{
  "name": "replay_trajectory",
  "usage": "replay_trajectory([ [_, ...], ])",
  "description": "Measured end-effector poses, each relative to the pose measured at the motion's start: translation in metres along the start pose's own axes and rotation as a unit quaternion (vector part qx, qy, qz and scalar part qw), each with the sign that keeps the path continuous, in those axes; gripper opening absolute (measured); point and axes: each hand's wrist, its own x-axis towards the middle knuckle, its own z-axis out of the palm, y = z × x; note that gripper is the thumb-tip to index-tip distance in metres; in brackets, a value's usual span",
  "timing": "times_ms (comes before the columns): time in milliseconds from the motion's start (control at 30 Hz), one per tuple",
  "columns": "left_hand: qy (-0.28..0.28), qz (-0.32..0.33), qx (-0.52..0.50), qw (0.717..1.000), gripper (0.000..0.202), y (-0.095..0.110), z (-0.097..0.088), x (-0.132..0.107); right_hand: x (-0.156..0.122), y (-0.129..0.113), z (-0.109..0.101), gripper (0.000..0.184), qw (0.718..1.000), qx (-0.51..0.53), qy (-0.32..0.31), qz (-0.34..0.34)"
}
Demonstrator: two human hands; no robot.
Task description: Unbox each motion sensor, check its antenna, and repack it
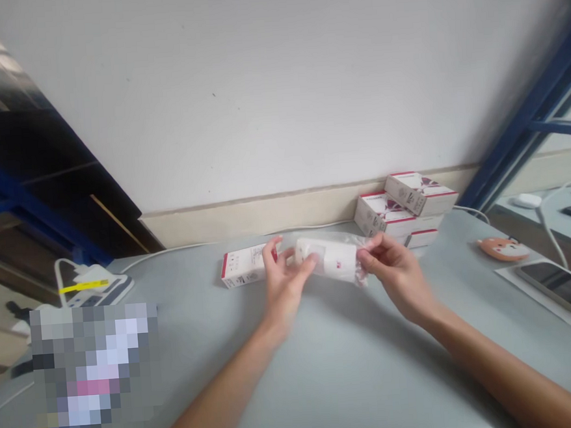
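Between my two hands, above the table, is a white device (340, 262) with a small red mark, wrapped in a clear plastic bag (361, 275). My left hand (287, 276) grips the device's left end, thumb on its front face. At the other end, my right hand (391, 265) pinches the gathered edge of the bag between thumb and fingers. Just behind my left hand lies a white and red box (243, 266), partly covered by my fingers.
Several white and red boxes (405, 209) are stacked against the wall at the back right. A power strip (105, 288) with plugs and cables sits on the left. To the right are an orange animal-shaped item (503, 249) and a dark phone-like slab (562, 292).
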Motion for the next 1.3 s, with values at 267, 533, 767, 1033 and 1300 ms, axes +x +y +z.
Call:
replay_trajectory([
  [267,-0.086,0.317,0.348,0.878,0.073,0.003,-0.009,-0.006,-0.005,-0.009,-0.007,0.031,0.999,-0.002,-0.043,-0.030],
  [533,-0.251,0.291,0.422,0.821,0.059,0.002,-0.010,-0.013,-0.015,-0.010,0.007,0.035,0.991,-0.059,-0.115,-0.021],
  [767,-0.231,0.239,0.437,0.836,0.061,-0.003,-0.013,-0.014,-0.013,-0.005,0.007,0.031,0.943,-0.294,-0.063,-0.141],
  [1033,-0.233,0.222,0.483,0.814,0.040,-0.001,-0.016,-0.005,-0.007,-0.009,0.008,0.055,0.980,-0.126,-0.116,0.098],
  [1300,-0.234,0.229,0.485,0.811,0.040,0.000,-0.016,-0.005,-0.010,-0.003,0.006,0.055,0.969,-0.132,-0.167,0.125],
])
